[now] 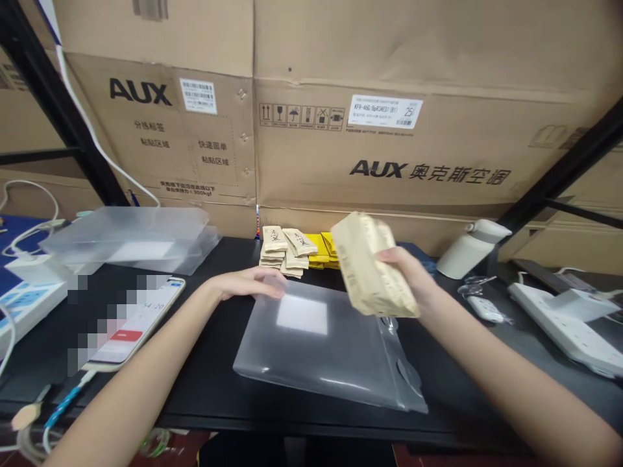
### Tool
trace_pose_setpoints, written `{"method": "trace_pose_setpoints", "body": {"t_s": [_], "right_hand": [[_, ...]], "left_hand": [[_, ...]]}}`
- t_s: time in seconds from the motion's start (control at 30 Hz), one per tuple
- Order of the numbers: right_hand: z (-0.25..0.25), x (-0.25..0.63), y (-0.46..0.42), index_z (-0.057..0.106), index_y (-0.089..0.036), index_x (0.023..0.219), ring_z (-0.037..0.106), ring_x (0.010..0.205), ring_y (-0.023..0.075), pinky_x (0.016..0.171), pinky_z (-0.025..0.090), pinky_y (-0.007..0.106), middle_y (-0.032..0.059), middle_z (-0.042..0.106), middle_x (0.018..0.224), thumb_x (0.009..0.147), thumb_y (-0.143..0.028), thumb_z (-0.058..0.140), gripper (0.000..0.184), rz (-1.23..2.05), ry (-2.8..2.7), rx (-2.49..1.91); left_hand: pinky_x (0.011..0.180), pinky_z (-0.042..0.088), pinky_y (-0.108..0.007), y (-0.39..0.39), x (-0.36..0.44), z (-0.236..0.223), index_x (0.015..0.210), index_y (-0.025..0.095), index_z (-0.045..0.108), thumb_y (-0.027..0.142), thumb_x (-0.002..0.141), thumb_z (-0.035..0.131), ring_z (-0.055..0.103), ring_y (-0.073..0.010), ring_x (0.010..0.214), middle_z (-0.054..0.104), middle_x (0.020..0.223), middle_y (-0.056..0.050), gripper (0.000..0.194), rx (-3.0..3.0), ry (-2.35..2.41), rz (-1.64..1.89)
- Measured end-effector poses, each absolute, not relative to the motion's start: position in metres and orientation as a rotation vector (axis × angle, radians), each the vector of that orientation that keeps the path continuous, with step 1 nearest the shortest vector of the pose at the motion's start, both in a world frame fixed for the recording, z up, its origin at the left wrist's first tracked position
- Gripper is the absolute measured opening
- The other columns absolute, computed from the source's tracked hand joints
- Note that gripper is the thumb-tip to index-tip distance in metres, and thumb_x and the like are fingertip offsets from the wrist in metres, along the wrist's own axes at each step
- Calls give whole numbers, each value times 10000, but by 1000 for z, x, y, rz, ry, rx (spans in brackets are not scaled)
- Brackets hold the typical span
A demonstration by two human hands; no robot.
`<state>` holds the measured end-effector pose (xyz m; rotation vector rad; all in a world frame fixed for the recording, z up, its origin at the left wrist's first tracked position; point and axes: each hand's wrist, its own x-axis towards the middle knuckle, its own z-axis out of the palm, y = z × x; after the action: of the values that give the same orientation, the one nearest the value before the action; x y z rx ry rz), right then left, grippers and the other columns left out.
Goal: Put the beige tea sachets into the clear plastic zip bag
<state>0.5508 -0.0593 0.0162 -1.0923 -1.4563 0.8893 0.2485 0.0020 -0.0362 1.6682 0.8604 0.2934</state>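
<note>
A stack of tan paper packets (pixel 363 266) is gripped in my right hand (pixel 406 275), raised over the right part of a clear plastic bag (pixel 311 350). The bag lies flat on the black table, its fastening edge toward the right. My left hand (pixel 256 283) has its fingers closed at the bag's upper left corner; the fingertips are partly hidden. Just behind that hand, more tan packets (pixel 287 246) sit in two small piles. Yellow packets (pixel 318 250) lie beside them, partly covered by the held stack.
Frosted plastic bags (pixel 131 233) lie at the back left, near a phone (pixel 141 321) on a cable and a power strip (pixel 36 298). At right are a white bottle (pixel 472 250), a small white remote-like object (pixel 485 309) and another power strip (pixel 569 331). Large cardboard (pixel 428 149) stands behind.
</note>
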Motion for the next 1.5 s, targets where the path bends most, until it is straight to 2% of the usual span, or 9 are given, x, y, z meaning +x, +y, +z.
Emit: {"method": "trace_pose_setpoints", "body": {"t_s": [0.13,0.33,0.47,0.57,0.7,0.87,1.0,1.13,1.5], "right_hand": [[6,507,-42,614,-159,1034,699,732,281,706,583,441,92,695,748,708,-321,550,370,1496,-1400,-976],[-7,474,-24,585,-136,1012,687,866,289,840,561,471,113,694,866,626,-243,562,401,1706,-1254,-860],[-3,450,-30,562,-184,1106,652,996,285,925,537,477,95,673,1052,587,-198,651,527,1493,-1222,-799],[1,430,-32,473,-219,1280,601,1128,285,997,509,476,96,610,1220,595,-201,722,730,1212,-1316,-803],[3,422,-27,321,-255,1446,548,1244,261,1087,449,468,105,523,1388,742,-307,736,819,1031,-1646,-741],[8,466,-28,299,-225,1485,381,1420,275,1174,322,492,146,406,1516,816,-452,705,814,826,-1817,-864],[-6,536,-31,457,-285,1343,538,1273,253,1062,450,442,91,480,1457,848,-390,673,550,507,-1629,-858],[-45,595,-27,533,-240,1114,651,1031,237,840,552,398,116,636,1216,813,-370,679,359,371,-1336,-937],[-88,618,-31,519,-185,1087,668,846,213,604,522,298,95,690,926,825,-379,629,344,387,-1288,-1073]], "left_hand": [[928,492,-376,1,254,-38,1111,222,668,443,797,706,601,-278,1131,681,1156,-64,386,1923,917,387],[1091,405,-459,-8,250,-22,1227,193,583,390,806,714,570,-284,1235,621,1304,-126,482,1951,780,573],[1108,407,-486,-24,262,-9,1414,236,434,386,827,696,485,-314,1343,559,1405,-127,660,1718,684,780],[1056,463,-513,-34,280,-8,1415,219,437,297,705,811,497,-366,1324,531,1434,-145,806,1634,721,964],[962,533,-514,-38,286,-8,1328,167,505,219,615,855,619,-372,1175,628,1307,-168,796,1535,783,1076],[944,547,-455,-28,250,-1,1281,192,540,349,619,863,643,-352,1139,671,1252,-133,752,1582,947,1034],[905,541,-461,-3,215,-5,1288,201,490,445,593,838,645,-377,1114,666,1235,-146,815,1750,1545,1044],[892,486,-521,24,204,-21,1354,171,407,472,621,789,620,-476,1115,656,1221,-239,879,1965,2182,541],[952,424,-514,78,225,-34,1222,96,486,559,583,789,535,-514,1217,570,1309,-326,846,1789,2156,641]]}}
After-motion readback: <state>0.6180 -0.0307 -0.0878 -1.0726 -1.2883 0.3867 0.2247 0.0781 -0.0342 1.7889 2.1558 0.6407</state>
